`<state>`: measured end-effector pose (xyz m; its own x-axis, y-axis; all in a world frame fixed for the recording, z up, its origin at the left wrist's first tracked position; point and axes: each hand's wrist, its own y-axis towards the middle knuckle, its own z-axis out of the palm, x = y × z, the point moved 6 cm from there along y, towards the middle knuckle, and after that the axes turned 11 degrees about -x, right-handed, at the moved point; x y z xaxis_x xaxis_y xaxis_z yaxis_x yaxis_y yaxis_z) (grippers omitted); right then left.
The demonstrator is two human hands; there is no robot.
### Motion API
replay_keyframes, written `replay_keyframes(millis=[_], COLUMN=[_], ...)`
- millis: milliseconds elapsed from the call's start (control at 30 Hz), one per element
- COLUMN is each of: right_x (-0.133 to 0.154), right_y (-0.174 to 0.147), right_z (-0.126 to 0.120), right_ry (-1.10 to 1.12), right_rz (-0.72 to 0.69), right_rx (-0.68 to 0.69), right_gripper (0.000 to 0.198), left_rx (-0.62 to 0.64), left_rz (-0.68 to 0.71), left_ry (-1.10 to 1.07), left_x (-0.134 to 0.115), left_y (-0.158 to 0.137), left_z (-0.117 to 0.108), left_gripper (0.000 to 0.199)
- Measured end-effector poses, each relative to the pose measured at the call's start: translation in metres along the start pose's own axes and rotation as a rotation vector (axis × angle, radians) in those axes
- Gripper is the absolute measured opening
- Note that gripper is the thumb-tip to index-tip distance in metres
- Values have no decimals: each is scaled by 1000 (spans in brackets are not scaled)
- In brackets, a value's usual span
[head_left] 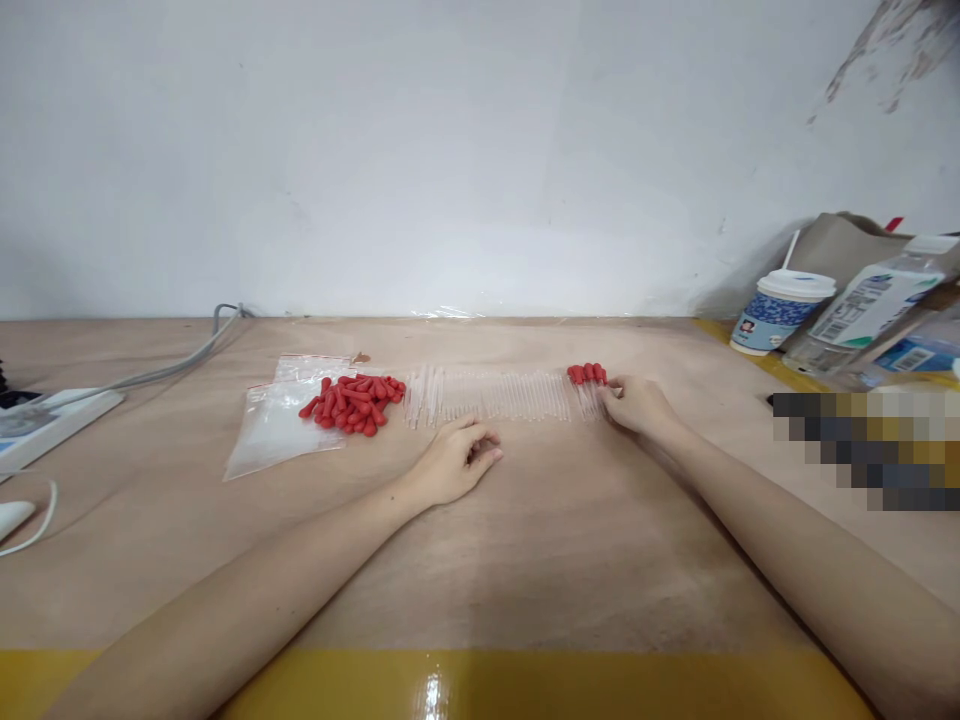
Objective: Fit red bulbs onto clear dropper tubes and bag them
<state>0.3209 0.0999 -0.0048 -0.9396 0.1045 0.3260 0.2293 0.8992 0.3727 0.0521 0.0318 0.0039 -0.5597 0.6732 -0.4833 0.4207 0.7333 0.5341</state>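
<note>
My left hand point(457, 462) rests on the table, its fingers loosely bent and apart with nothing between them. Just beyond it lies a row of thin clear tubes point(517, 395), side by side. To the right, several droppers with red rubber bulbs point(586, 374) lie together, bulbs pointing away from me. The fingers of my right hand point(636, 402) are pinched at the rightmost dropper, just below its bulb; the fingertips partly hide it. A pile of loose red rubber bulbs point(352, 403) sits left of the tubes, partly on a clear zip bag point(274, 440).
At the back right stand a lidded paper cup point(780, 310) with a straw and a leaning plastic bottle point(862, 310). A white power strip point(67, 420) with a grey cable point(172, 365) lies at left. Yellow tape point(525, 685) runs along the table's front edge.
</note>
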Motion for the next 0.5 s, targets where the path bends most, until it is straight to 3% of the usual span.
replay_keyframes(millis=[200,500], right_x=[4,48], right_y=[-4,-16], right_z=[-11,-3], right_ry=[73,3], right_rz=[39,-131], right_rx=[-120,-126], right_gripper=[33,20], left_rx=[-2,-4], left_rz=[3,1], left_ry=[4,-5], left_x=[1,0], left_y=[0,0], left_z=[0,0], left_gripper=[15,15])
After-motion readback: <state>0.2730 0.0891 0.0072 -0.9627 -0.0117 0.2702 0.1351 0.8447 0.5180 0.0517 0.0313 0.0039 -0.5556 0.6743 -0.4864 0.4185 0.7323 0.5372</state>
